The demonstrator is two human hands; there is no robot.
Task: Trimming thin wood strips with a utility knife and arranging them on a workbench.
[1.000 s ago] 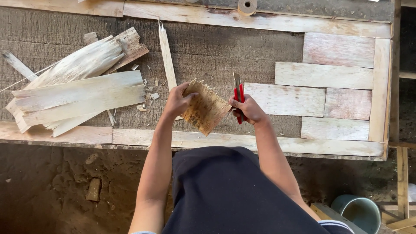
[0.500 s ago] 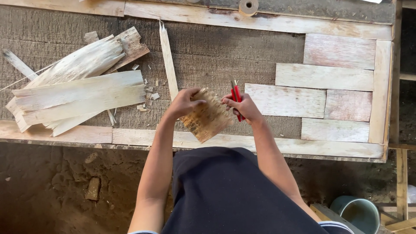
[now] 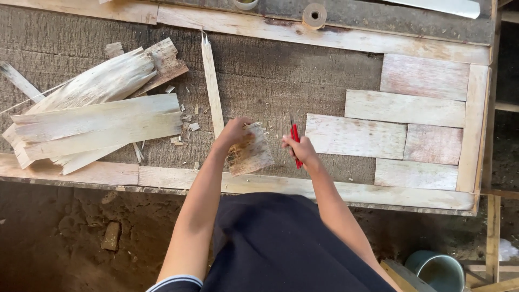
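Your one camera sits on your head and looks almost straight down. The far edge of the rough wooden workbench point(image 3: 303, 81) runs along the top of frame, your dark-clothed lap fills the bottom centre. Range is arm's length; both forearms enter from below. No second view shares the scene.

Setting: rough craft workshop, open to bare ground. Evidence: a worn workbench point(image 3: 303, 70) framed in raw wooden battens fills the upper frame; a pile of pale split bark sheets point(image 3: 92, 119) lies at left, with chips scattered beside it; flat cut panels point(image 3: 400, 124) are laid edge to edge at right; a tape roll point(image 3: 314, 15) sits at the top edge; a packed dirt floor point(image 3: 65, 232) lies below, with a green bucket point(image 3: 440, 270) at lower right.
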